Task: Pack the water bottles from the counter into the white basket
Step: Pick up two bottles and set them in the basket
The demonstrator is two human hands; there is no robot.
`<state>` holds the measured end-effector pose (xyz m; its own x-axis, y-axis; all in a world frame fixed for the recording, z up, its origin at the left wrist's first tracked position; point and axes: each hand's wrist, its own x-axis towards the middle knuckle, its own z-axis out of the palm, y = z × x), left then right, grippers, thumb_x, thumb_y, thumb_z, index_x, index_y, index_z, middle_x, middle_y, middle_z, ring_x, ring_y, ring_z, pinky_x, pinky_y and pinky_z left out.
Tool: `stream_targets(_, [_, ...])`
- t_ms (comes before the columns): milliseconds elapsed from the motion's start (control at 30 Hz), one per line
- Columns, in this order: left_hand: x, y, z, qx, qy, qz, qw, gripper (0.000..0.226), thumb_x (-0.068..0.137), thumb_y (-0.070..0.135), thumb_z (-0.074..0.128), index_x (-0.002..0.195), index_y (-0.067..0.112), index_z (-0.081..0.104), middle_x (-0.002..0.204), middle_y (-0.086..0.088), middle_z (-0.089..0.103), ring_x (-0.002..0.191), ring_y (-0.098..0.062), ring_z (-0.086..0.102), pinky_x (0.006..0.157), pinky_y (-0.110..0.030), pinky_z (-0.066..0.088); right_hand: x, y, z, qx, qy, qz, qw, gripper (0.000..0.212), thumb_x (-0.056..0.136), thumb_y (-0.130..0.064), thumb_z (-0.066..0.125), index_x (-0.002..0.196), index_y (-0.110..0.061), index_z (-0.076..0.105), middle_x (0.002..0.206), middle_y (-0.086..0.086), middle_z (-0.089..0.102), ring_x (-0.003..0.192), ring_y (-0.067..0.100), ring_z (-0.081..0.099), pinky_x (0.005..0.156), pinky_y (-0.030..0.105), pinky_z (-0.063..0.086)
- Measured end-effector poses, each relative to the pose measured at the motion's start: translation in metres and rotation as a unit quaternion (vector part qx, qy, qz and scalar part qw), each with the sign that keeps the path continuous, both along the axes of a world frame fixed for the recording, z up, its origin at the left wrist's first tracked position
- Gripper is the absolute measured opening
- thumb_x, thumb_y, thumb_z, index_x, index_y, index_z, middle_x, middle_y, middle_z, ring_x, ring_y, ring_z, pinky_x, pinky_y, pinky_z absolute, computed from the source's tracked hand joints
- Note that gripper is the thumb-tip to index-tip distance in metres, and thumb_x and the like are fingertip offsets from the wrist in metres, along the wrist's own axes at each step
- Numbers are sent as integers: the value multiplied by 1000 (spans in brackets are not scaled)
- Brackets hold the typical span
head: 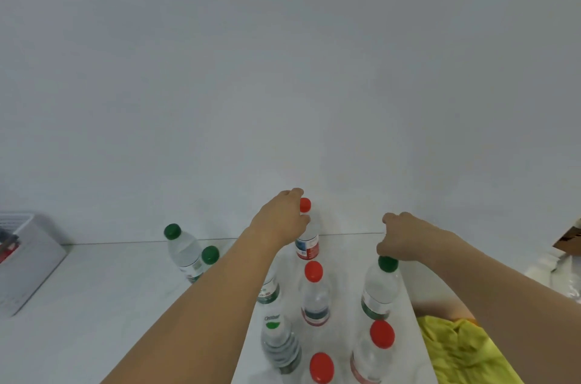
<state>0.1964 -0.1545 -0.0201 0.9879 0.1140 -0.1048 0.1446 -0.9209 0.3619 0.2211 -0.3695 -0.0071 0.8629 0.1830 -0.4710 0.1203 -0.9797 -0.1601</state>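
Observation:
Several clear water bottles stand on the white counter [110, 289]. My left hand [283, 220] reaches to the back and wraps the neck of a red-capped bottle [308, 245] next to the wall. My right hand [408, 239] is curled over the cap of a green-capped bottle [380, 289], fingertips on the cap. Between them stands another red-capped bottle [314, 295]. Two green-capped bottles [185, 251] stand to the left. The white basket [31, 264] sits at the far left edge, partly cut off.
Near the front edge stand two red-capped bottles [377, 349] and a ribbed bottle with a green-marked top [279, 346]; my left forearm partly hides one more. A yellow cloth [465, 352] lies at the bottom right. A cardboard box [569, 239] and clear plastic sit far right.

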Motion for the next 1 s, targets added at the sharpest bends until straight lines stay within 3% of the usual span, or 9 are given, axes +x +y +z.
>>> stream_targets(100, [29, -17, -25, -15, 37, 24, 999, 57, 92, 27, 55, 143, 13, 33, 139, -10, 45, 118, -29, 51, 92, -37, 46, 18, -4, -10, -12, 44, 1, 999, 30, 85, -29, 62, 108, -13, 50, 87, 2, 50, 65, 13, 52, 53, 21, 40])
stream_targets(267, [63, -33, -55, -4, 44, 67, 997, 52, 94, 21, 51, 141, 9, 33, 138, -13, 39, 114, -33, 54, 84, -37, 46, 37, 6, -28, -13, 132, 13, 991, 24, 80, -25, 71, 80, -11, 51, 81, 10, 58, 56, 25, 63, 58, 29, 54])
stream_targets(433, [70, -26, -74, -32, 10, 141, 989, 25, 93, 13, 48, 116, 4, 42, 108, -16, 59, 83, -26, 54, 66, -33, 43, 41, 16, -45, -24, 178, 44, 983, 28, 80, -12, 70, 101, -7, 52, 87, 15, 58, 58, 25, 64, 73, 36, 60])
stream_targets(533, [66, -25, -81, -82, 0, 180, 980, 32, 95, 22, 51, 120, 7, 38, 108, -16, 59, 87, -28, 57, 71, -36, 47, 47, 18, -48, 5, 138, 65, 988, 18, 80, -9, 66, 89, -7, 51, 73, 10, 56, 48, 21, 60, 61, 31, 57])
stream_targets(633, [59, -26, -84, -101, -16, 190, 977, 35, 96, 27, 52, 121, 7, 39, 111, -17, 61, 93, -30, 60, 75, -38, 50, 50, 21, -49, 38, 93, 74, 992, 16, 80, -10, 65, 91, -6, 54, 67, 6, 53, 43, 18, 53, 46, 24, 45])
stream_targets(833, [47, -20, -70, -74, -42, 177, 981, 35, 94, 34, 55, 116, 9, 44, 107, -13, 61, 85, -25, 55, 70, -35, 45, 52, 38, -25, 122, -25, 54, 991, 25, 74, -15, 67, 68, -12, 43, 66, 3, 49, 57, 20, 47, 45, 23, 31])
stream_targets(1000, [35, -6, -18, -84, -88, 182, 976, 36, 92, 37, 57, 113, 10, 47, 104, -10, 61, 86, -26, 57, 69, -34, 45, 52, 64, 43, 147, -108, 75, 980, 34, 75, -10, 62, 56, -12, 33, 57, 4, 34, 47, 19, 31, 43, 24, 23])
